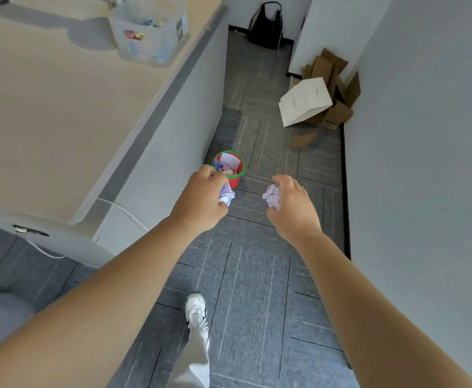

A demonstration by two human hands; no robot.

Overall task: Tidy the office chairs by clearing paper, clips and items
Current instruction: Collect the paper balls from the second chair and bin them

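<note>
Two crumpled paper balls, pale lilac-white, one per hand. Left paper ball (227, 195) sits clenched in the left hand (201, 200), fingers curled round it; right paper ball (271, 196) is pinched likewise in the right hand (293, 204). Both arms are stretched forward over the grey floor tiles (246, 275).

One small red bin (230, 169), green-rimmed, stands on the floor against the desk's grey side panel (156, 169), already holding paper scraps and coloured bits. It lies ahead of both hands and slightly leftward; in the head view the left hand overlaps its near rim and is clearly the nearer, the right hand well apart to the bin's right. Judged: left ball goes in first, right needs a leftward reach.

Further out: one clear plastic tub (150, 29) on the desk top, one cardboard pile (321, 99) by the wall, one black bag (267, 26) at the corridor's end, one white shoe (197, 312).
</note>
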